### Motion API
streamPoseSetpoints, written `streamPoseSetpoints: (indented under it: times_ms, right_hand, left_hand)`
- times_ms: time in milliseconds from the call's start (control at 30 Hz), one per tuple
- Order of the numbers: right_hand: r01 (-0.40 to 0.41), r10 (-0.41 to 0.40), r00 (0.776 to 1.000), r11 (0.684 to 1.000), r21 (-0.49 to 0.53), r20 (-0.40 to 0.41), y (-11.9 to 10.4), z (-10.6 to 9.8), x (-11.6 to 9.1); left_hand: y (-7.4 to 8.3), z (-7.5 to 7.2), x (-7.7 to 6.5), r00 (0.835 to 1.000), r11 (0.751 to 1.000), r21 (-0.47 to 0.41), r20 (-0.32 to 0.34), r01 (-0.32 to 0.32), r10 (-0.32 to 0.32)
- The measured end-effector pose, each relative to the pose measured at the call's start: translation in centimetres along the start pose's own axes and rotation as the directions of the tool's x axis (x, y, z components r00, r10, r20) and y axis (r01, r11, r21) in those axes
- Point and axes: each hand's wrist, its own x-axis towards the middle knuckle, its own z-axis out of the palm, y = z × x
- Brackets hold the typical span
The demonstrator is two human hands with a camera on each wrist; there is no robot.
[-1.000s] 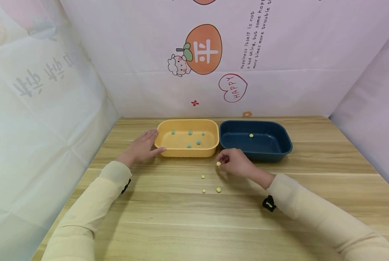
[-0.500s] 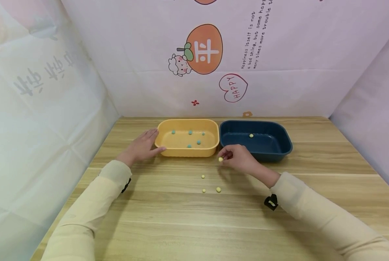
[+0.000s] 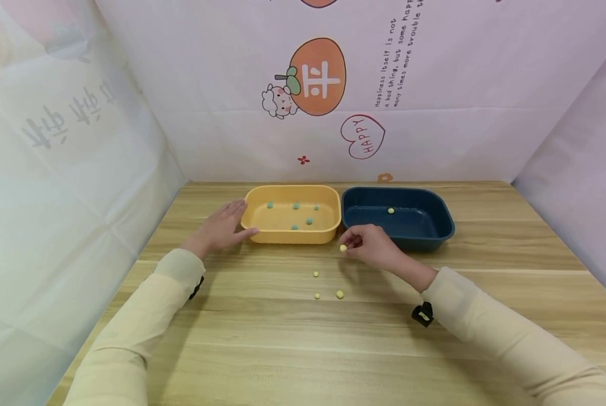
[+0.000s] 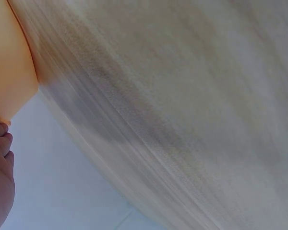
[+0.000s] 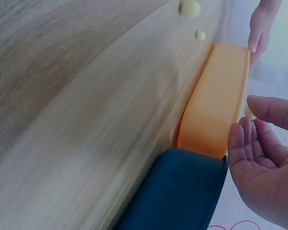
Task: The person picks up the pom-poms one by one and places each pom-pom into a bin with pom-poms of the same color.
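My right hand (image 3: 373, 247) pinches a small yellow ball (image 3: 343, 248) between thumb and fingertips, above the table just in front of the dark blue bin (image 3: 415, 243). The right wrist view shows this ball (image 5: 249, 113) at the thumb tip. Inside the blue bin lies one yellow ball (image 3: 391, 211). My left hand (image 3: 220, 226) rests at the left end of the yellow bin (image 3: 293, 237), fingers along the rim and thumb stretched over its front corner. Several small blue-green balls (image 3: 309, 221) are spread over the yellow bin's floor.
Three loose yellow balls, one of them a larger ball (image 3: 339, 294), lie on the wooden table (image 3: 262, 349) in front of the bins. Both bins stand side by side near a printed cloth backdrop (image 3: 222, 141). Cloth also hangs at left and right.
Over the first half second my right hand rose slightly and shifted right with the yellow ball; since then it has stayed nearly still. My left hand has not moved.
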Motion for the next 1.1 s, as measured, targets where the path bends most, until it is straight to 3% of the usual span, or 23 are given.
streamPoseSetpoints:
  times_ms: [600,1100]
  right_hand:
    - [-0.034,0.031,0.996,0.999,-0.037,-0.085,-0.3,-2.5,-0.1]
    - [-0.080,0.063,0.982,0.993,-0.090,-0.180,2.3,-6.0,1.3]
  left_hand:
    - [0.1,-0.1,-0.2,1.000,1.000,-0.009,0.014,0.010,-0.010]
    - [0.2,0.0,-0.2,1.000,1.000,-0.011,0.010,0.013,-0.013]
